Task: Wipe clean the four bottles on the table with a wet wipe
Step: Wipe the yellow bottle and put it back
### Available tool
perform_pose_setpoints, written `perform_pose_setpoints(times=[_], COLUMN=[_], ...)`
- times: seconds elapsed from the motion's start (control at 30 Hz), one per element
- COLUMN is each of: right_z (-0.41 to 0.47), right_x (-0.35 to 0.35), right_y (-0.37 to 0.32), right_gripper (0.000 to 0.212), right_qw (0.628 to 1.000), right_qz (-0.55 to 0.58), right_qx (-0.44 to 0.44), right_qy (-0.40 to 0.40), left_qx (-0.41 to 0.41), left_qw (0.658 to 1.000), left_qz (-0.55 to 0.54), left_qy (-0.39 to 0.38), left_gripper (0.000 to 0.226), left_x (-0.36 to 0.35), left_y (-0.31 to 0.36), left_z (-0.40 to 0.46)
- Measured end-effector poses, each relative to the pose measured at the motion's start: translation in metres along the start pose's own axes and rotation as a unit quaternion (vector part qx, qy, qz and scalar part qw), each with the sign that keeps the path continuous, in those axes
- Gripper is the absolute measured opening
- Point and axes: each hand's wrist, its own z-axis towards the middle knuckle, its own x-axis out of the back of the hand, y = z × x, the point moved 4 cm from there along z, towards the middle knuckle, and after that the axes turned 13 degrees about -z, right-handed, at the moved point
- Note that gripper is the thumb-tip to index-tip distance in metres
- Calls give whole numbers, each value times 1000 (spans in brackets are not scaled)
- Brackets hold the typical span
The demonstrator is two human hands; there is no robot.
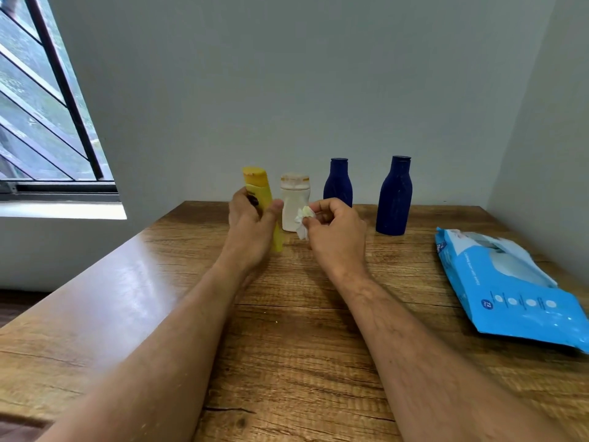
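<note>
Yellow bottle (258, 186) in left hand (251, 223), wipe (302, 223) in right hand (334, 232)

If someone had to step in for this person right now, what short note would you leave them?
Left hand grips the yellow bottle, lifted and tilted. Right hand pinches a crumpled wet wipe beside it. White bottle and two dark blue bottles stand upright at the table's back; wipes pack lies right. Finished bottles: cannot tell. Left: wipe the yellow one, then the rest.

Grainy wood table (287, 346), glossy plastic wipes pack (516, 301), 2 matt blue bottles (394, 196).
</note>
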Motion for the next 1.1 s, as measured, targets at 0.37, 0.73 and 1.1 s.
perform_pose_setpoints(times=[0.37, 0.73, 1.1], right_z=[1, 7, 8], right_x=[-8, -16, -18], right_y=[-3, 6, 11], right_gripper=[15, 16, 17], right_qw=[999, 999, 999], right_qz=[-36, -36, -37], right_qx=[13, 20, 14], right_qy=[-26, -28, -31], left_qx=[-15, 66, 105], left_qw=[974, 968, 959], left_qz=[165, 215, 214], left_qy=[154, 109, 154], left_gripper=[83, 71, 67], left_x=[17, 4, 7], left_y=[-11, -37, -37], left_z=[18, 37, 36])
